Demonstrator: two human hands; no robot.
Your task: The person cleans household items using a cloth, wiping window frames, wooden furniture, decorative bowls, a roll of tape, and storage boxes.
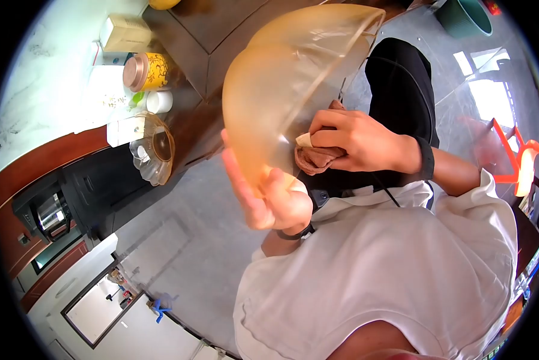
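Note:
A large, translucent amber bowl-shaped piece (251, 90) with a lobed wall is held up in front of me, tilted so part of its inside shows. My left hand (275, 201) supports its lower edge, the fingers along the outside and the thumb nearer the rim. In my right hand (359, 141) is a bunched brown cloth (317, 159), gripped close to the open side of the bowl-shaped piece. Whether the cloth touches the wall I cannot tell.
At the left, a white-topped table (47, 78) carries a yellow tin (152, 71), a white cup (160, 102) and a beige box (125, 33). A fluted clear dish (152, 150) sits at its edge. A green bin (464, 18) and an orange-red frame (518, 156) stand on the right.

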